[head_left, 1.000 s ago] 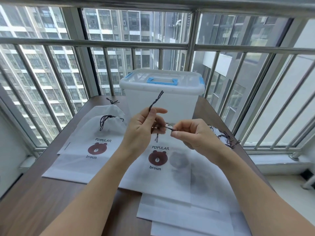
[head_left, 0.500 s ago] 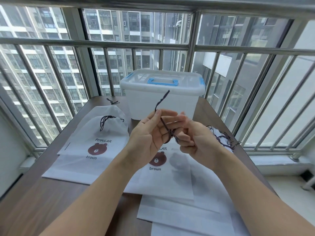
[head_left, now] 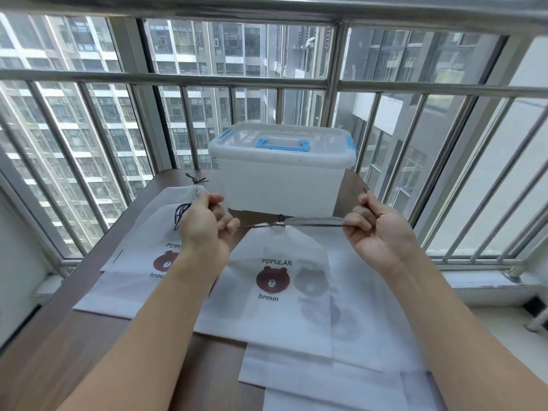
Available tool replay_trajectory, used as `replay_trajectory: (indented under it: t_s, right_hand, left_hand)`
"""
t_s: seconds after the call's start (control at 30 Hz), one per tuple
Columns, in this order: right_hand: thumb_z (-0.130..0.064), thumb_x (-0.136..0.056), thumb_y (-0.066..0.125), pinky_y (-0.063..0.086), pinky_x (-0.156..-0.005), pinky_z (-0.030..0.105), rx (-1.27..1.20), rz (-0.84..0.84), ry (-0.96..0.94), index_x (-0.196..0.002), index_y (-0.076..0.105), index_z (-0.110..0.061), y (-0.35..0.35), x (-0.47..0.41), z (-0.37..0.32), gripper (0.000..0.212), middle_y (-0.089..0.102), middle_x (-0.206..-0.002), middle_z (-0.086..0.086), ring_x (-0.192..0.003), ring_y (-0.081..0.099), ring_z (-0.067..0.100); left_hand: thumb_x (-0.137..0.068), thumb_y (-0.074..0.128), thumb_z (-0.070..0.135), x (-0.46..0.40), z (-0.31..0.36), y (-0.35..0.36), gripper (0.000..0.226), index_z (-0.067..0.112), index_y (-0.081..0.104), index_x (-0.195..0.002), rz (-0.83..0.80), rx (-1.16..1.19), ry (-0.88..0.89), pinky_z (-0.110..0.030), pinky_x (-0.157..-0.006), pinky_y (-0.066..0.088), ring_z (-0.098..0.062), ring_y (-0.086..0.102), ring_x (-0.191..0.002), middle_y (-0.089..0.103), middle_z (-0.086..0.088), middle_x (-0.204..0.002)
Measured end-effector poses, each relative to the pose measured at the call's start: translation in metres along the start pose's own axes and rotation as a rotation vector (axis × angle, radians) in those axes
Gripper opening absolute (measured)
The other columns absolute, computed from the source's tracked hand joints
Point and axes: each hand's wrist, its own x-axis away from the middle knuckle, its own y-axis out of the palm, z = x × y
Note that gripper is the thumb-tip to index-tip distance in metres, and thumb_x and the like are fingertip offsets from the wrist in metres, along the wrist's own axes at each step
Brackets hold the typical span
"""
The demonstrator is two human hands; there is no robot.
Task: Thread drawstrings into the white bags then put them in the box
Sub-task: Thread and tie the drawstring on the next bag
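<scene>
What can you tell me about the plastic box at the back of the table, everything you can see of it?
The storage box is translucent white plastic, rectangular with rounded corners. Its lid is on, carrying a blue folding handle lying flat on top and blue latches at both ends. It stands upright at the far edge of the wooden table, before the window bars. Neither hand touches it. Its contents cannot be made out.

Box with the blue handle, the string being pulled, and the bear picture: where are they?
box [head_left: 278, 185], head view, front wall.
string [head_left: 314, 224], head view, taut stretch between the hands.
bear picture [head_left: 272, 280], head view, bear's face.
</scene>
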Motion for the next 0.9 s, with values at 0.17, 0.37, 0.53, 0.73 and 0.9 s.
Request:
replay_trajectory:
  t_s: [0.17, 0.37, 0.53, 0.73, 0.9]
  right_hand:
    - [-0.023, -0.106, 0.047, 0.021, -0.035, 0.018, 0.630, 0.139, -0.262, -0.081, 0.055, -0.013, -0.002, -0.003, 0.001, 0.029, 0.029, -0.050, -0.007, -0.038, 0.023, 0.006]
    - [-0.064, -0.071, 0.078, 0.042, -0.072, 0.020, 1.857, -0.266, -0.516, -0.115, 0.064, -0.043, -0.001, 0.014, 0.023, 0.051, 0.045, -0.076, -0.016, -0.070, 0.049, 0.005]
    - [-0.051, -0.085, 0.072, 0.040, -0.072, 0.030, 2.019, -0.338, -0.662, -0.089, 0.072, -0.037, -0.002, 0.007, 0.032, 0.014, 0.049, -0.093, -0.011, -0.080, 0.051, 0.008]
    - [-0.034, -0.091, 0.061, 0.031, -0.061, 0.033, 1.362, -0.478, -0.198, -0.068, 0.055, -0.005, -0.002, 0.007, 0.021, 0.037, 0.048, -0.070, 0.004, -0.064, 0.043, 0.017]
    - [-0.019, -0.098, 0.054, 0.052, -0.070, 0.019, 1.185, -0.460, 0.076, -0.103, 0.075, -0.005, 0.004, 0.014, 0.009, 0.025, 0.075, -0.095, 0.001, -0.083, 0.070, 0.015]
  left_hand:
    - [-0.109, 0.035, 0.030, -0.007, -0.001, -0.005, 0.036, 0.011, 0.059, -0.090, -0.016, -0.431, 0.065, -0.020, -0.038, 0.022, -0.008, 0.022, -0.042, 0.027, 0.007, -0.050]
    - [-0.096, 0.061, 0.024, 0.005, -0.021, -0.008, 0.043, 0.022, 0.031, -0.126, -0.162, -1.153, 0.520, -0.025, -0.063, 0.040, -0.010, 0.051, -0.071, 0.044, 0.004, -0.076]
    - [-0.093, 0.064, 0.034, 0.003, -0.024, -0.012, 0.040, 0.027, 0.030, -0.111, -0.277, -1.303, 0.589, -0.029, -0.082, 0.036, -0.013, 0.044, -0.097, 0.042, 0.003, -0.107]
    - [-0.088, 0.057, 0.057, -0.001, -0.018, -0.014, 0.036, 0.028, 0.057, -0.066, -0.446, -1.282, 0.697, -0.024, -0.069, 0.039, -0.006, 0.055, -0.073, 0.055, 0.007, -0.079]
    - [-0.089, 0.062, 0.059, 0.000, -0.023, -0.016, 0.066, 0.005, 0.050, -0.054, -0.623, -1.318, 0.505, -0.031, -0.057, 0.035, -0.012, 0.044, -0.054, 0.052, -0.007, -0.061]
